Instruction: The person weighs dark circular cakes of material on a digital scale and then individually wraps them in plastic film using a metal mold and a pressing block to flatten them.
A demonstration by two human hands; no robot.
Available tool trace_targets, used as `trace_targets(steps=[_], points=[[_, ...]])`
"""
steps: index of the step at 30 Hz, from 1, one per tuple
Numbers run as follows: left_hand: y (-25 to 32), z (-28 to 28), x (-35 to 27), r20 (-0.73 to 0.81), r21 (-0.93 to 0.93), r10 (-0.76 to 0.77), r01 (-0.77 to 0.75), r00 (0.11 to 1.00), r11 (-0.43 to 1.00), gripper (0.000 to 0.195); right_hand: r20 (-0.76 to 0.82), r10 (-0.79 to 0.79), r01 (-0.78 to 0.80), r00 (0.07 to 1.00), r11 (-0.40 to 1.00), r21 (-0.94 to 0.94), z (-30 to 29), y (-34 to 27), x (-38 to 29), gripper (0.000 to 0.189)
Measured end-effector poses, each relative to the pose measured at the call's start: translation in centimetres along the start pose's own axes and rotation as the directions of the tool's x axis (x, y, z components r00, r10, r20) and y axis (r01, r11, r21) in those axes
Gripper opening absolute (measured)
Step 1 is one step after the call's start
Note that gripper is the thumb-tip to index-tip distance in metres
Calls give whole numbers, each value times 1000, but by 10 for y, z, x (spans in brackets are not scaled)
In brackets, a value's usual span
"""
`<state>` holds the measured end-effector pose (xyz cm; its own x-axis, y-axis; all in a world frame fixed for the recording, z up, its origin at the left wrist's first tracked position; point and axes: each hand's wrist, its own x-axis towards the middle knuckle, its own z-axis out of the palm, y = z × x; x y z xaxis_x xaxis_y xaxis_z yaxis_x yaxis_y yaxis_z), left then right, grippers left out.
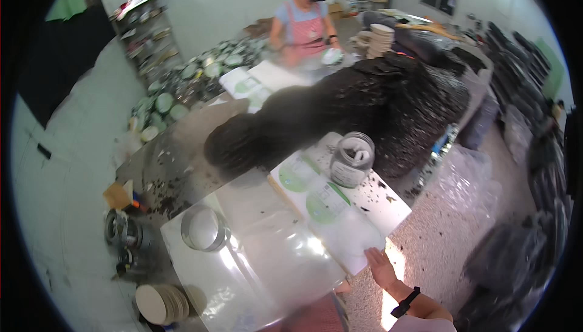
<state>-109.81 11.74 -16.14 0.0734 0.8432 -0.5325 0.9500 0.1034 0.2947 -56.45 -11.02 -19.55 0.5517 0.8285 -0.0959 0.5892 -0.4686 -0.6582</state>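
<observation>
My right hand [381,266], with a black band on the wrist, has its fingertips at the lower right corner of a stack of printed white and green sheets [337,222]. Its fingers are extended and grip nothing visible. My left hand is out of view. Before me, clear plastic film [278,236] covers a white board. An empty-looking clear round container [203,228] stands on the board's left part. A clear jar [351,159] with dark flakes and a small white object inside stands beyond the sheets, on a white surface with scattered dark flakes.
A large heap of dark dried flakes [346,109] fills the middle. Round pale discs [161,304] are stacked at lower left. Across the table, a person [307,27] in a red apron handles a container. Bags [505,254] lie at right; filled green-lidded containers [200,77] lie behind left.
</observation>
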Motion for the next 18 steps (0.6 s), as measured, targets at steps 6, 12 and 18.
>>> trace_targets(steps=[6,12,18], points=[[-20,-13,42,-5,-109,224,-223,975,969,37,15,570,-511,822,748,-424,126,35,-191,64],[-42,11,25,-80,-172,240,-251,967,953,36,405,700,-548,588,713,-438,207,104,-249,58],[-43,79,17,-143,-225,242,-269,960,937,36,650,562,-584,511,782,-217,258,187,-214,49]])
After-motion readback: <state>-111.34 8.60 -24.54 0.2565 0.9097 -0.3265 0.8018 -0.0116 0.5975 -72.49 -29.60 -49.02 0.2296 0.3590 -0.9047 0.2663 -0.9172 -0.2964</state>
